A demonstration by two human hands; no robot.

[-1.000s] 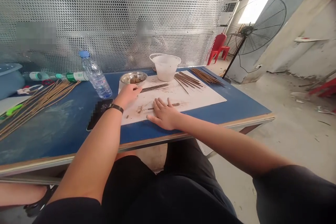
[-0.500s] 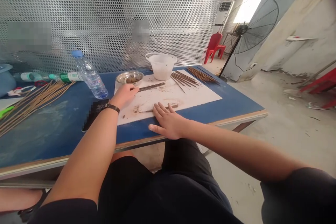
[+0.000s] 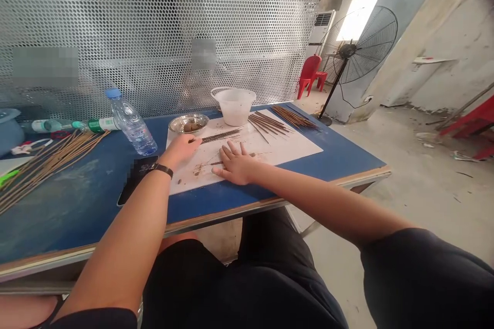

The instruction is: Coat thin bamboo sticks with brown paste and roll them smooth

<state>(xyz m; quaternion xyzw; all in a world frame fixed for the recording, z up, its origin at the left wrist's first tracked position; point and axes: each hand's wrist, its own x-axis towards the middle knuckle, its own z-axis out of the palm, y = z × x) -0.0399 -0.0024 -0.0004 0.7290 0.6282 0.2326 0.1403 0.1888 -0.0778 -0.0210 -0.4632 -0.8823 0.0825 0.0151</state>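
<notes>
Room: a concrete-walled workspace, with a perforated metal screen [image 3: 162, 36] running behind the blue-topped surface [image 3: 69, 205] and a standing fan [image 3: 366, 46] and a red plastic chair [image 3: 309, 76] off beyond the far right corner of the white sheet.

Surface: blue with a pale wooden edge, it carried a white sheet [image 3: 285, 146] as the working area, and everything else was laid out around that sheet.

Beyond the sheet: a white plastic tub [image 3: 233, 108] stood on its far edge, and a steel bowl [image 3: 188, 123] holding brown lumps [image 3: 189, 126] sat at its far left corner.

Left of the sheet: a water bottle [image 3: 131, 123] lay tilted, a black phone [image 3: 136, 180] lay nearer, its screen pixelated, and a loose spread of long brown sticks [image 3: 50, 164] lay further out.

On the sheet: a group of brown sticks [image 3: 270, 124] lay fanned near the far edge, with more sticks [image 3: 295, 117] just past its corner – and brown smears [image 3: 197, 168] marked the near left part.

Left hand: the left hand [image 3: 179, 148] rested on the sheet, fingers loosely curled, just beside a thin bunch of dark sticks [image 3: 221, 136]; I cannot tell whether it pinched anything.

Right hand: the right hand [image 3: 235, 164] lay spread flat on the sheet, fingers apart, over a dark stick [image 3: 216, 163] whose end showed beside the fingers.
</notes>
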